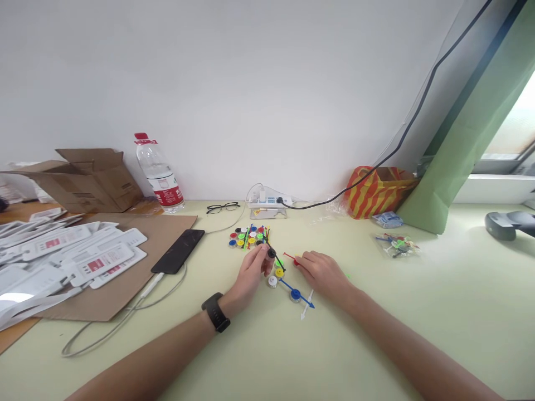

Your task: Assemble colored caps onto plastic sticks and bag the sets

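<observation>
My left hand (253,266), with a dark watch on its wrist, pinches a black arrow spinner (271,254) with a round hub above the table. My right hand (324,272) rests on the table, its fingers curled on a red arrow spinner (289,257) that they partly cover. Between and below the hands lie a yellow disc (280,273), a white disc (272,282) and a blue arrow spinner (295,294). A white arrow (308,306) lies partly under the blue one. Beyond my left hand is a cluster of coloured discs and arrows (246,236).
A phone (178,252) on a cable, a bottle (161,177) and a cardboard box (92,181) stand left, near white tags (100,266). Glasses (223,208) and a power strip (270,202) lie at the wall. A bagged set of arrows (397,245) lies right, before a striped bag (368,192).
</observation>
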Available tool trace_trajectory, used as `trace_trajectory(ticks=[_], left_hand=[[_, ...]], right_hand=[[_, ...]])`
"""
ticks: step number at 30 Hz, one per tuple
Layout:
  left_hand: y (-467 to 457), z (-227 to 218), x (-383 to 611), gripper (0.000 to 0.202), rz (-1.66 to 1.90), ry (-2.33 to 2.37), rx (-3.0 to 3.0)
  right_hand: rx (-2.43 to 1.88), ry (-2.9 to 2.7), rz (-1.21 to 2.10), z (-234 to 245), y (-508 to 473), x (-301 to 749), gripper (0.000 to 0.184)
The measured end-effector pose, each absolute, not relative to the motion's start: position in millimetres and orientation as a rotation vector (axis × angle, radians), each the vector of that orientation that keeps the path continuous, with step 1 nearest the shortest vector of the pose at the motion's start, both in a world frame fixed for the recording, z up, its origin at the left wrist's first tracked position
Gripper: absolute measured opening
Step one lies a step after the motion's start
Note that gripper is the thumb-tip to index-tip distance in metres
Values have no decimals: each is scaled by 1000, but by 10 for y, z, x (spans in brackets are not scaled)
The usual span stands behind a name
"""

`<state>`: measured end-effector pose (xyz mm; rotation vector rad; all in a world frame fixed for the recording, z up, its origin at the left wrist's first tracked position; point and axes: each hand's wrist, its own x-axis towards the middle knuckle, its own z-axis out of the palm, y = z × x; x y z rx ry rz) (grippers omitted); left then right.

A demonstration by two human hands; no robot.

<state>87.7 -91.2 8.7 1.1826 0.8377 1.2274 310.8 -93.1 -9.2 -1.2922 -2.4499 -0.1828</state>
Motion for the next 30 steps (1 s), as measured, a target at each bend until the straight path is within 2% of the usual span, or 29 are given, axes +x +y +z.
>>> trace_trajectory(ticks=[7,17,26,30], left_hand=[[-921,115,890,39,1207,891,1260],[-1105,180,913,19,1117,977,1815],[-1055,70,928,12,1091,969,2047],[-1057,67,947,16,1072,940,2118]], right_hand=[[-1279,-2387,-88,-132,-911,3121,20],[-1236,-2316,60,-122,-903,3160,10],[-1268,-2265,112,-81,-922,3149,15],[-1283,-2259,111,-85,-923,3159,15]])
